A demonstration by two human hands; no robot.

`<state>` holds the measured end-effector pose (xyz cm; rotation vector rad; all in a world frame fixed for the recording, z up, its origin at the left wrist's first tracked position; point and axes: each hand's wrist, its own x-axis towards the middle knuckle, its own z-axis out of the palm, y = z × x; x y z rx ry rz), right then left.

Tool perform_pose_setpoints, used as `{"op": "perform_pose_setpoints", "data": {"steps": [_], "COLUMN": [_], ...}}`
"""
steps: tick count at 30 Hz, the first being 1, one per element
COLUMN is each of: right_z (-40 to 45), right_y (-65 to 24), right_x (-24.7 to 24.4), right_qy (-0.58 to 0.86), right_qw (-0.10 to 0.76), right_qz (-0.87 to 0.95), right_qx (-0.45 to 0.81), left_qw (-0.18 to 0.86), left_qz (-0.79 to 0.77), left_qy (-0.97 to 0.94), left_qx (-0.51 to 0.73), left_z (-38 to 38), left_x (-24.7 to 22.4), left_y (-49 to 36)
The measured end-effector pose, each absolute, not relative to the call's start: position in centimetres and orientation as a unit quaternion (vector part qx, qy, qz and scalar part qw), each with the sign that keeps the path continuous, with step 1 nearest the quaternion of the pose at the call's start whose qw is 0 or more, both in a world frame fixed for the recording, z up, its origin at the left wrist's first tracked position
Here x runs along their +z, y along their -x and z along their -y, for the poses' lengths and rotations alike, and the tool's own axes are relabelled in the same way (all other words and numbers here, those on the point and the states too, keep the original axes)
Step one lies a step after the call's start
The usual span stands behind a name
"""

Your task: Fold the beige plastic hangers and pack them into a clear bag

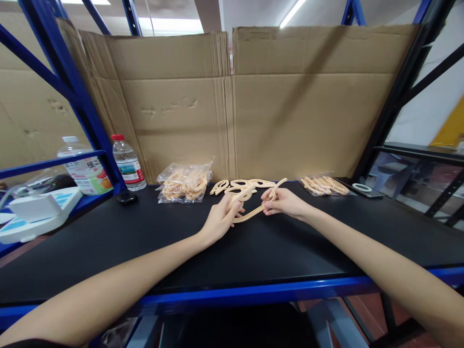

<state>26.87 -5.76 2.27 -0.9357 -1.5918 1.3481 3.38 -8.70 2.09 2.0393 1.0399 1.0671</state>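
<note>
My left hand is closed around a flat beige looped piece, its fingers partly hidden behind it. A beige curved strip spans the gap between both hands, just above the black table. Pinched in the fingertips of my right hand is a slender beige curved piece with its tip pointing up. Whether the strip and this piece are one part, I cannot tell. Behind the hands, several more beige cut-out pieces lie on the tabletop.
Clear bags of beige pieces lie left and right on the black tabletop. At left stand a red-capped water bottle and a black mouse-like object. A phone carries a pale ring. Cardboard walls the back.
</note>
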Motion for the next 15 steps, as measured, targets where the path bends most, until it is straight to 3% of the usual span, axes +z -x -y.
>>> {"op": "perform_pose_setpoints", "data": {"steps": [5,11,15], "right_z": [5.9,6.6,7.4], "right_y": [-26.1,-25.0,-24.5], "right_x": [2.2,2.1,2.1], "right_qy": [0.372,0.33,0.292], "right_qw": [0.453,0.472,0.474], "right_qz": [0.639,0.694,0.746], "right_qx": [0.499,0.432,0.366], "left_qw": [0.2,0.399,0.458], "left_qz": [-0.307,-0.348,-0.356], "left_qy": [-0.878,-0.765,-0.747], "left_qx": [0.308,0.366,0.325], "left_z": [9.1,8.1,8.0], "left_x": [2.6,2.1,2.0], "left_y": [-3.4,-3.8,-3.9]}}
